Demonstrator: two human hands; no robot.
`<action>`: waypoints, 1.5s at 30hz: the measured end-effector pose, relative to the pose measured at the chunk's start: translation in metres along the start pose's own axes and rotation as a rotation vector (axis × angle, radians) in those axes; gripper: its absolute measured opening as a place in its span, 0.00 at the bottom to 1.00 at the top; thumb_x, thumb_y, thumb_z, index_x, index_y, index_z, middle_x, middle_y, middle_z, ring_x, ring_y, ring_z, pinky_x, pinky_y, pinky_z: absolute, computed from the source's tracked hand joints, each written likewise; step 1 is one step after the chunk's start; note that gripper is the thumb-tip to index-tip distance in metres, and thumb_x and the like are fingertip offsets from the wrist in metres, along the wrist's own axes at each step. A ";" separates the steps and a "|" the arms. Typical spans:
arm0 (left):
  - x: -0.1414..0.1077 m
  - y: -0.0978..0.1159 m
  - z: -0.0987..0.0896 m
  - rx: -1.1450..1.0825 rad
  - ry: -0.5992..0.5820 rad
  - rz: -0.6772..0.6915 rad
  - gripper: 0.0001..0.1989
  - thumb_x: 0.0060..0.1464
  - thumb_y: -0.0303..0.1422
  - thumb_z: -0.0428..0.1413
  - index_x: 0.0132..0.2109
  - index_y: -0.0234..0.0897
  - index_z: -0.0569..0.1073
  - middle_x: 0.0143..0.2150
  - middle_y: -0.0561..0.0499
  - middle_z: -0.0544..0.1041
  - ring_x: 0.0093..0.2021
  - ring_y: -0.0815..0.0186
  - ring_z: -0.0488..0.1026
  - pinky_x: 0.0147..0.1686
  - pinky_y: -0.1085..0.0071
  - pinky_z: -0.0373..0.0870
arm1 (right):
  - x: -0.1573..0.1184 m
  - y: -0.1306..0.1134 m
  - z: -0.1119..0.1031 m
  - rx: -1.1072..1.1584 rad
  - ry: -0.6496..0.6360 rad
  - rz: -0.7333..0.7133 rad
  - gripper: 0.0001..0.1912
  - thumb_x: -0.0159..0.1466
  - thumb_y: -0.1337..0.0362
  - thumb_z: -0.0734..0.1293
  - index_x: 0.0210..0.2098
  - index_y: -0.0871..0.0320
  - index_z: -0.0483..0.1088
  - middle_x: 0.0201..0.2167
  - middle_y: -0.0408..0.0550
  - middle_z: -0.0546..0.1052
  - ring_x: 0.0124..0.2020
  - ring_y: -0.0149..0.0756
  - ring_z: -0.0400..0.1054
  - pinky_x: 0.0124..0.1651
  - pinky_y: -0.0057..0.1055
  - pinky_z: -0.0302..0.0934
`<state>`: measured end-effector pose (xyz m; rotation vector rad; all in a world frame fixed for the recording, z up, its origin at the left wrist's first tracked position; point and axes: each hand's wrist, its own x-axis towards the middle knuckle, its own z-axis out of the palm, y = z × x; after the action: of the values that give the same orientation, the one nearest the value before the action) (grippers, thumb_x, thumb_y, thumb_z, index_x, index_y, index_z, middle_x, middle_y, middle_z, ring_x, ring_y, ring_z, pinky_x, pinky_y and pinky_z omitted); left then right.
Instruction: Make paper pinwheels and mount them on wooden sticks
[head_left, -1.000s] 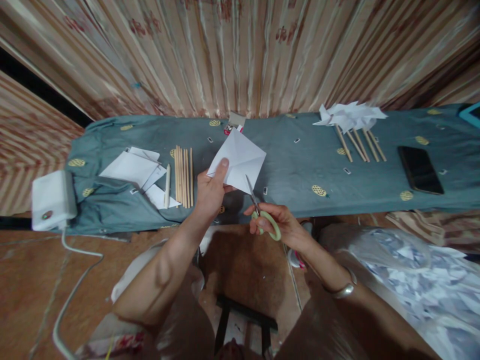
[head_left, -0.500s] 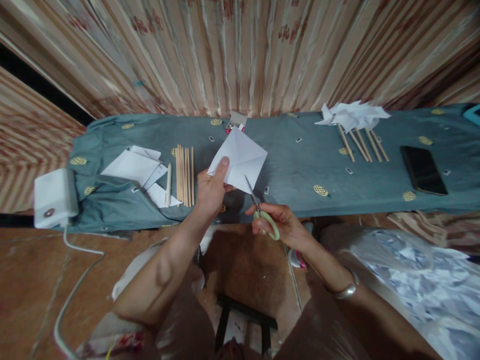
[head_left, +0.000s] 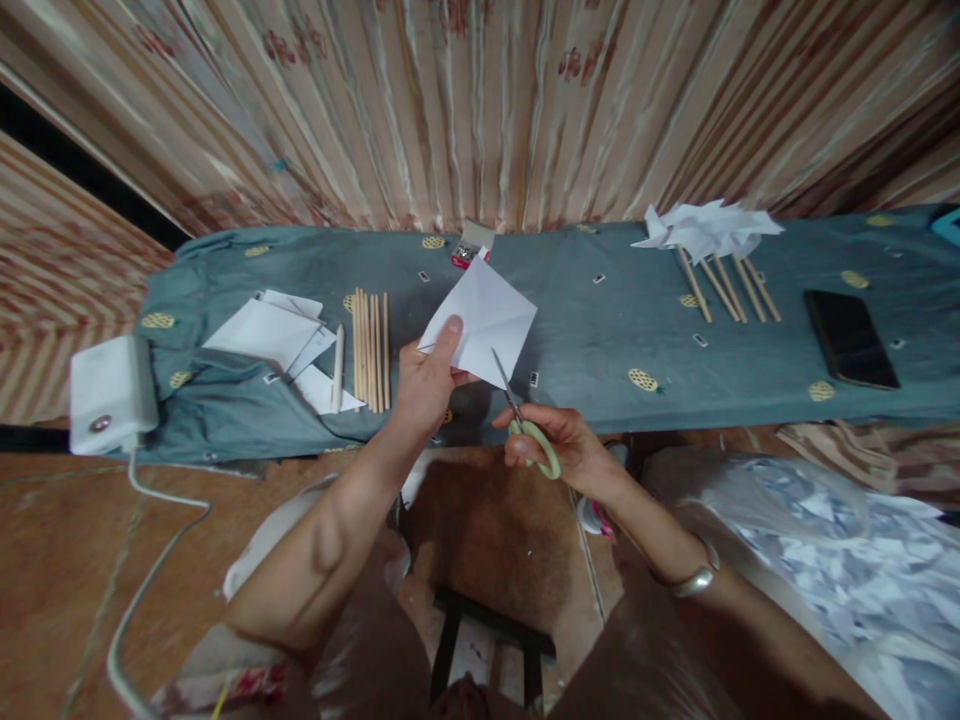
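Note:
My left hand pinches a creased white paper square by its left corner, thumb on top. In my right hand is a pair of scissors with pale green handles. The scissor blades reach the lower corner of the paper, pointing toward its middle. Left of my left hand lie several wooden sticks in a row, with a white stick-like tool beside them. Further left is a pile of white paper sheets. A small open red and white box stands behind the paper.
Several paper pinwheels on sticks lie at the back right of the cloth-covered table. A black phone lies right of them. A white corded device sits at the left end. A plastic bag of paper pieces is lower right.
Both hands, the paper and the scissors look nearly the same. The paper has shifted very slightly to the right and down, showing a bit more of the small box.

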<state>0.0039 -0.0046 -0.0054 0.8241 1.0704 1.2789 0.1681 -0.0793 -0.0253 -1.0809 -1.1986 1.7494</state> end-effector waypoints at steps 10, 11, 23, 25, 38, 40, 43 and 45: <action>-0.003 -0.003 0.003 0.021 0.011 -0.017 0.21 0.50 0.48 0.61 0.43 0.35 0.77 0.33 0.46 0.81 0.35 0.60 0.79 0.43 0.59 0.78 | 0.000 -0.001 0.000 0.049 0.016 0.003 0.22 0.51 0.49 0.77 0.37 0.58 0.74 0.22 0.40 0.74 0.22 0.25 0.66 0.27 0.25 0.63; -0.003 -0.003 0.003 0.023 0.015 -0.015 0.21 0.50 0.48 0.61 0.43 0.36 0.77 0.32 0.46 0.81 0.35 0.60 0.79 0.43 0.59 0.78 | 0.000 -0.001 0.000 0.058 0.016 0.006 0.22 0.51 0.49 0.77 0.37 0.58 0.74 0.22 0.39 0.74 0.22 0.25 0.66 0.27 0.25 0.63; -0.004 -0.005 0.002 0.025 0.016 -0.027 0.23 0.50 0.49 0.61 0.45 0.36 0.76 0.33 0.46 0.81 0.32 0.61 0.79 0.37 0.64 0.78 | 0.001 -0.001 0.001 0.083 0.019 0.038 0.20 0.50 0.52 0.77 0.35 0.58 0.73 0.21 0.39 0.73 0.21 0.25 0.66 0.26 0.24 0.63; -0.004 -0.006 0.002 0.034 0.001 -0.035 0.24 0.50 0.50 0.62 0.46 0.36 0.76 0.34 0.45 0.82 0.34 0.59 0.79 0.38 0.62 0.78 | 0.001 -0.001 0.000 0.068 0.015 0.024 0.20 0.51 0.52 0.77 0.36 0.58 0.73 0.21 0.39 0.74 0.21 0.25 0.66 0.26 0.25 0.63; -0.006 -0.006 0.003 -0.004 -0.027 -0.028 0.26 0.47 0.51 0.63 0.44 0.35 0.75 0.31 0.46 0.80 0.37 0.55 0.80 0.38 0.59 0.78 | 0.001 -0.005 0.003 0.104 0.076 0.076 0.22 0.46 0.51 0.79 0.33 0.58 0.74 0.19 0.38 0.73 0.20 0.25 0.66 0.25 0.24 0.63; -0.007 -0.006 0.004 -0.002 -0.031 -0.032 0.25 0.47 0.51 0.63 0.42 0.35 0.75 0.31 0.46 0.80 0.36 0.56 0.79 0.37 0.61 0.77 | 0.001 -0.005 0.003 0.101 0.074 0.079 0.21 0.47 0.52 0.79 0.34 0.57 0.74 0.20 0.38 0.73 0.20 0.25 0.66 0.26 0.24 0.63; -0.008 -0.005 0.005 0.008 -0.015 -0.048 0.24 0.45 0.51 0.64 0.40 0.35 0.75 0.31 0.46 0.80 0.35 0.58 0.79 0.36 0.62 0.77 | 0.001 -0.005 0.003 0.103 0.071 0.079 0.21 0.47 0.51 0.78 0.33 0.57 0.74 0.20 0.39 0.73 0.20 0.25 0.65 0.26 0.24 0.63; -0.007 -0.005 0.005 0.003 -0.008 -0.050 0.24 0.45 0.50 0.64 0.40 0.35 0.74 0.30 0.47 0.80 0.33 0.59 0.78 0.36 0.63 0.77 | 0.001 -0.006 0.003 0.102 0.072 0.077 0.21 0.47 0.52 0.79 0.33 0.57 0.73 0.19 0.38 0.73 0.20 0.25 0.65 0.25 0.24 0.62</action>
<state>0.0103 -0.0123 -0.0077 0.7999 1.0804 1.2317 0.1657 -0.0780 -0.0197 -1.1328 -1.0247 1.7940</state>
